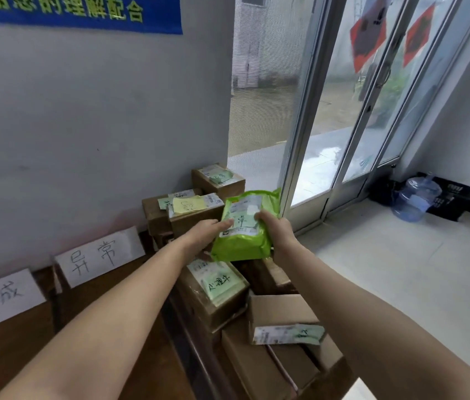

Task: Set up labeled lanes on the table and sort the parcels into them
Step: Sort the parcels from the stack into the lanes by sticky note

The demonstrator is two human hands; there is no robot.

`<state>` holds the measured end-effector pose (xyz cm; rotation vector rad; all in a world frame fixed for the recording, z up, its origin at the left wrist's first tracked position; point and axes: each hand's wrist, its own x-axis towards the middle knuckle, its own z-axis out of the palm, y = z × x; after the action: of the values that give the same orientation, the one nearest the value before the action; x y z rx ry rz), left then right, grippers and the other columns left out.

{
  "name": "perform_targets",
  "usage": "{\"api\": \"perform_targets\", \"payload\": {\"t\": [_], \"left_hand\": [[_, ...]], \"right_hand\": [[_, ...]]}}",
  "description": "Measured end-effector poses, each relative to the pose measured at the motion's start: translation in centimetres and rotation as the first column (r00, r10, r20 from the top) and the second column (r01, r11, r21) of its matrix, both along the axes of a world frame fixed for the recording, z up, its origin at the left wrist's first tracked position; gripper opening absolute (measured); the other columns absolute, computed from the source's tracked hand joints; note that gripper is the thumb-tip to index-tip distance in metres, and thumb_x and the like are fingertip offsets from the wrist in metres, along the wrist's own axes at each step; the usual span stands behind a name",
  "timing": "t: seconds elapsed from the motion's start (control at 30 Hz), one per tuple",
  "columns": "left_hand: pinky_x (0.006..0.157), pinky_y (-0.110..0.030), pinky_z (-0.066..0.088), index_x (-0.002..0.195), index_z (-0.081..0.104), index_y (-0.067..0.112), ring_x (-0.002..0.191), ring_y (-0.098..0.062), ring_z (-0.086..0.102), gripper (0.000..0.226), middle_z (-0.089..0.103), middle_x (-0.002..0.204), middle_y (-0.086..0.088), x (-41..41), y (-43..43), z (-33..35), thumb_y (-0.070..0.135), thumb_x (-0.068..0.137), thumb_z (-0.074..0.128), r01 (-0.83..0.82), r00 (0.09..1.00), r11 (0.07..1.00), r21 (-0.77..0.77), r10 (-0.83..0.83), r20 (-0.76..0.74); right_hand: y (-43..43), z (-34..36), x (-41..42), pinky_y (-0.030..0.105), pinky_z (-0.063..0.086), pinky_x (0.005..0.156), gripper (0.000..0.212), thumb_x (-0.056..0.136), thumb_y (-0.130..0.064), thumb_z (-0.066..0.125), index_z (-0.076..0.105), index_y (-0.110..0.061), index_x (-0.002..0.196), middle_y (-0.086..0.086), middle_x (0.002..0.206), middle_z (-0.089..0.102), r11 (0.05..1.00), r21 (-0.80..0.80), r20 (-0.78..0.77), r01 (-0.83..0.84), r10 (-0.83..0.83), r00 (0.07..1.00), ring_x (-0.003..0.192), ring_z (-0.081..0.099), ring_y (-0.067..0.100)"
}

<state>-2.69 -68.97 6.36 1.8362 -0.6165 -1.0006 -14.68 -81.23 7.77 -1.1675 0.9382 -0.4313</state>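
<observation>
Soft lime-green plastic mailer parcel [244,230]: held in the air between both hands above the stack of brown cardboard boxes [213,287]. Left hand [203,231], fingers closed on its near-left edge; right hand [278,228], fingers clamped on its right side, thumb on top.

Handling, judged: read the pale green sticky note between the two thumbs, then carry the parcel left, past the left fingers, to the lane under the matching white paper lane sign [99,256].

Obscured: the note's writing is partly covered by fingers; a second white sign [0,298] is cut off at the frame edge; the underside fingers are hidden.
</observation>
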Motion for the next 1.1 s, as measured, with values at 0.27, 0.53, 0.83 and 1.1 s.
{"api": "perform_targets", "payload": {"t": [0.27,0.53,0.83,1.1], "left_hand": [[0.063,-0.035,0.057,0.121,0.057,0.011,0.087,-0.026,0.066,0.040,0.068,0.112,-0.014,-3.2,-2.7,0.7,0.035,0.089,0.063,-0.156,0.957,0.973,-0.173,0.105,-0.270],[0.051,-0.028,0.055,0.108,0.056,0.013,0.075,-0.020,0.067,0.021,0.070,0.095,-0.007,-4.4,-1.3,0.1,0.024,0.091,0.062,-0.305,0.940,0.924,-0.230,0.254,-0.226],[0.076,-0.036,0.056,0.115,0.048,0.015,0.088,-0.025,0.066,0.031,0.065,0.106,-0.010,-5.7,-1.1,-0.8,0.019,0.089,0.065,-0.354,0.935,0.907,-0.230,0.348,-0.069],[0.068,-0.032,0.056,0.117,0.054,0.012,0.083,-0.020,0.068,0.031,0.068,0.101,-0.006,-5.4,0.8,0.7,0.021,0.088,0.065,-0.419,0.897,0.841,-0.342,0.443,-0.009]], "right_hand": [[-3.8,-0.4,-2.7,0.045,0.055,0.080,0.045,0.093,-0.049,0.046,0.064,-0.009,0.095,0.011,0.096,0.069,0.935,-0.337,-0.153,-0.108,0.059,0.986,0.088,0.066,0.029],[-7.8,-3.9,-5.0,0.043,0.045,0.097,0.064,0.082,-0.055,0.061,0.048,-0.015,0.131,0.016,0.132,0.050,0.686,-0.495,-0.705,-0.534,0.043,0.708,0.118,0.051,0.036],[-5.8,-5.2,-3.7,0.059,0.035,0.103,0.087,0.062,-0.076,0.065,0.033,-0.034,0.132,0.010,0.140,0.035,0.556,-0.435,-0.775,-0.708,0.170,0.609,0.132,0.036,0.039],[-6.4,-5.0,-3.5,0.051,0.039,0.102,0.077,0.070,-0.066,0.064,0.040,-0.029,0.133,0.011,0.136,0.039,0.568,-0.458,-0.750,-0.684,0.166,0.640,0.126,0.043,0.039]]}}
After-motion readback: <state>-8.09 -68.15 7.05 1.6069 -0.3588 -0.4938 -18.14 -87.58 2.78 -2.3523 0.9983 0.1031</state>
